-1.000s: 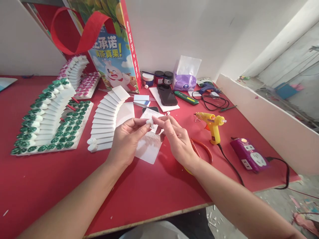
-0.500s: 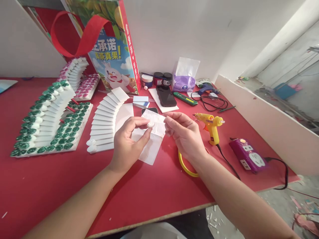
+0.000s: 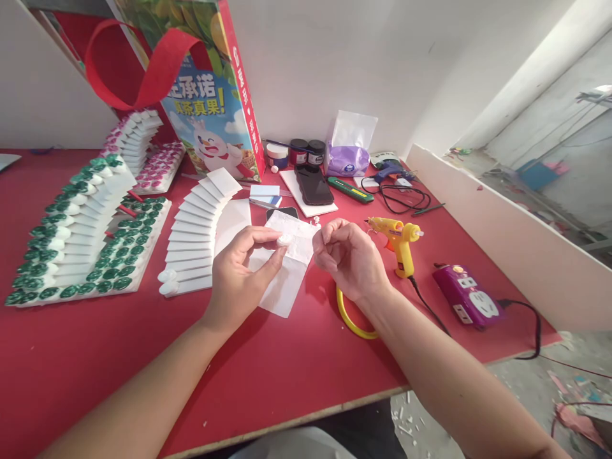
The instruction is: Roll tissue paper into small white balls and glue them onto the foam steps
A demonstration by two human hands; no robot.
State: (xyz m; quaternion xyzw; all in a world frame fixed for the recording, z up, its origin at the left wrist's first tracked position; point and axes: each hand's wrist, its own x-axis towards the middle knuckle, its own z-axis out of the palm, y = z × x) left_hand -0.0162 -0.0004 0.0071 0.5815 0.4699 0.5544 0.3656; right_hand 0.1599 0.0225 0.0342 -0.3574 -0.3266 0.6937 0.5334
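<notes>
My left hand (image 3: 241,264) pinches a small white round piece (image 3: 284,240) between thumb and fingertips. It is held over a creased sheet of white paper (image 3: 287,280). Just to its right, my right hand (image 3: 351,258) has its fingers curled and the tips pressed together; whatever may be in them is too small to make out. Small white bits (image 3: 316,220) lie behind the right fingertips. Left of my left hand, a curved fan of white stepped slabs (image 3: 191,233) carries two white rounded lumps (image 3: 167,282) at its near end.
A yellow glue gun (image 3: 401,245) and a purple power socket (image 3: 471,299) stand right, with a yellow ring (image 3: 351,319) nearer. A green-studded stepped model (image 3: 86,233) sits left. Behind are a gift bag (image 3: 210,108), phone (image 3: 313,185), green cutter (image 3: 351,190) and purple tissue pack (image 3: 348,159).
The whole view has shifted slightly, so things appear farther left. My right hand has turned a little and drawn slightly away from the white piece, which my left hand still pinches.
</notes>
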